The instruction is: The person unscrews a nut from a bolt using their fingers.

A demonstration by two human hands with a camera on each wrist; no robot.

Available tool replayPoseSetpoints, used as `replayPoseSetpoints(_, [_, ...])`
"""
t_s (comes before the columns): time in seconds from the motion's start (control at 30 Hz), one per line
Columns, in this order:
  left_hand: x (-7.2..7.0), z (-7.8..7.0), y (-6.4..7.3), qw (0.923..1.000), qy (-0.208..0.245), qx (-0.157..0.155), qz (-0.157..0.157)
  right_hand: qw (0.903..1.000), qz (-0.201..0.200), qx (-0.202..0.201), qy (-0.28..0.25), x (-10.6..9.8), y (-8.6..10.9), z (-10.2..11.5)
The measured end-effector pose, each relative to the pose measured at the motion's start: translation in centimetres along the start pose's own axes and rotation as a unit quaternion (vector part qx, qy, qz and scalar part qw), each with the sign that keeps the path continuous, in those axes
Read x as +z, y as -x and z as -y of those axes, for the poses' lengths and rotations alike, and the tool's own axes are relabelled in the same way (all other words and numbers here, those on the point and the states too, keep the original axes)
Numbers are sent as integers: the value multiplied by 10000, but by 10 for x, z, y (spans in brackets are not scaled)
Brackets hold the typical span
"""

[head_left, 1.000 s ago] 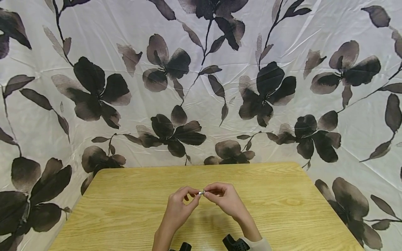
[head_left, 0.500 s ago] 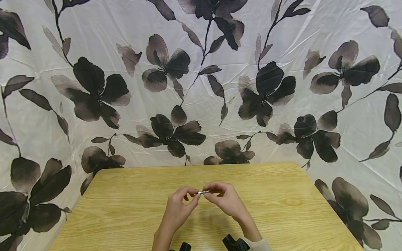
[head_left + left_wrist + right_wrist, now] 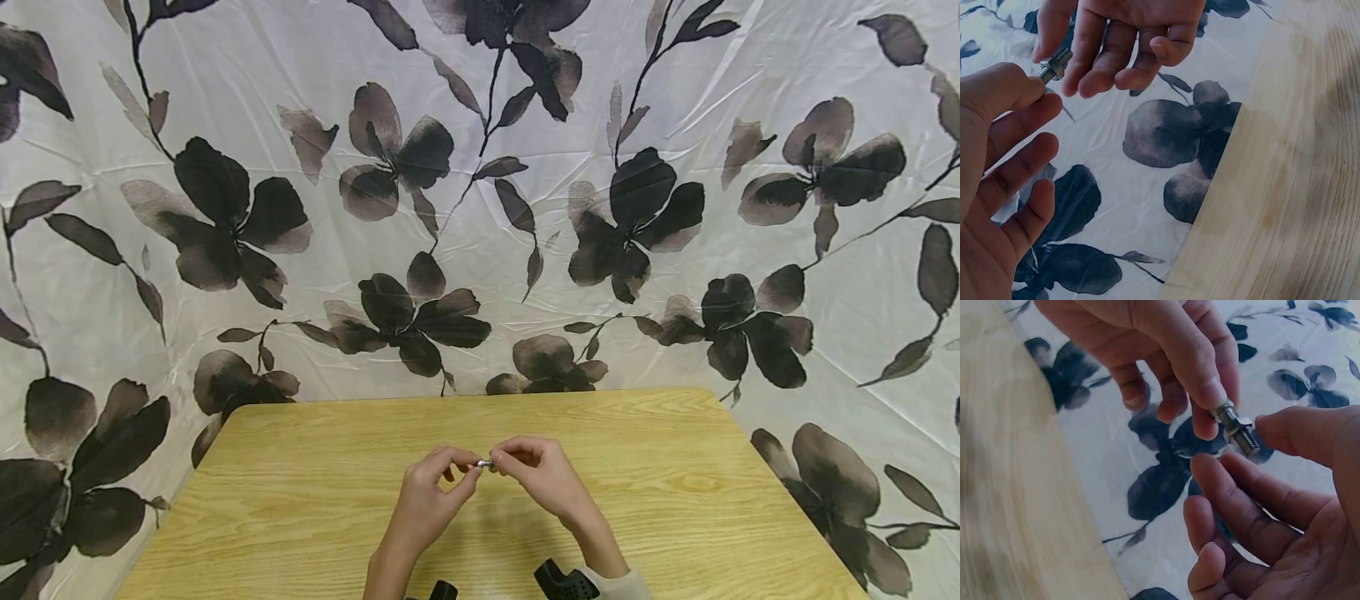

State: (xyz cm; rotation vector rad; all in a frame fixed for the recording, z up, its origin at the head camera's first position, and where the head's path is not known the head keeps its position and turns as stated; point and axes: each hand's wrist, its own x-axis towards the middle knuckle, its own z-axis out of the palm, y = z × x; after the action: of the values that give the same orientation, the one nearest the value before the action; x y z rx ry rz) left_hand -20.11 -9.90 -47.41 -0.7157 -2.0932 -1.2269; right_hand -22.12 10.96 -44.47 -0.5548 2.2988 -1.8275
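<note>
My left hand (image 3: 429,493) pinches one end of a small metal bolt (image 3: 1249,444) between thumb and forefinger, holding it above the table. Those fingertips hide the gripped end. Partway along the thread sits a hex nut (image 3: 1235,430), with thread showing past it. Around the nut is my right hand (image 3: 549,479), its fingers loosely bent. In the right wrist view, the right thumb tip is at the nut's edge, and the forefinger stands a little apart below. Behind the bolt, the left wrist view shows the right hand's other fingers (image 3: 1113,59) hanging relaxed.
A wooden-topped table (image 3: 300,467) lies under both hands. Behind and around it hangs a white cloth (image 3: 262,50) printed with dark flowers. Black wrist devices (image 3: 564,582) show at the bottom edge, and a pale sleeve (image 3: 628,586) covers the right forearm.
The right thumb and forefinger shift slightly at the nut, and the right thumb now lies higher across it. The bolt moves a little to the right; the left hand keeps its pinch.
</note>
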Motion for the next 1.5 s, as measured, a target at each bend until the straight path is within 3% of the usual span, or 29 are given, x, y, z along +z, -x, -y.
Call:
replayPoseSetpoints(0.23, [0,-2,1,10000,-28,-31,34,9998,157,-104,-53,0,0,-1])
replayPoseSetpoints(0.6, [-1,-5,0,9995,-2,-318,68,9995,111,-243,138,2,1,2])
replayPoseSetpoints(0.93, [0,-3,1,9992,-28,-383,57,9993,62,-351,106,3,1,2])
replayPoseSetpoints(1.27, [0,-1,0,9988,377,-153,-263,9984,-263,-502,-64,1,0,4])
replayPoseSetpoints(1.5, [0,-2,-2,9989,346,124,-301,9996,-17,-283,30,1,1,4])
